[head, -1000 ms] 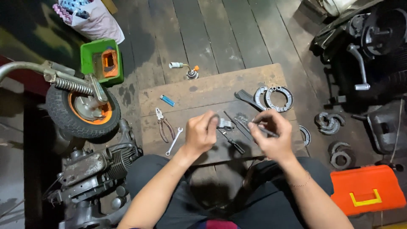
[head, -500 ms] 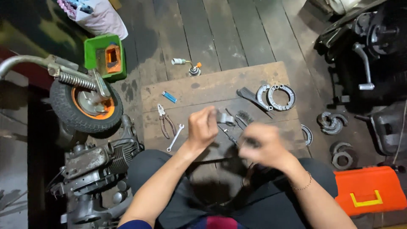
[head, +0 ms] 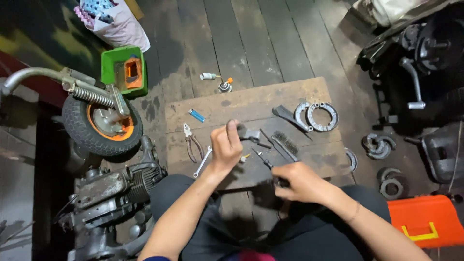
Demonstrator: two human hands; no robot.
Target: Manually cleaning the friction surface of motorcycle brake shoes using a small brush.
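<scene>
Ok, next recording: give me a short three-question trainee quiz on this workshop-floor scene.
1. True or false: the left hand holds a small dark metal part above the flat wooden board.
2. Which lies nearest the left hand on the board? A) the red-handled pliers B) the grey curved brake shoes C) the small blue lighter
3. What does the right hand grip?

Key:
1. True.
2. A.
3. A thin dark-handled tool, seemingly a screwdriver, its tip pointing toward the left hand.
</scene>
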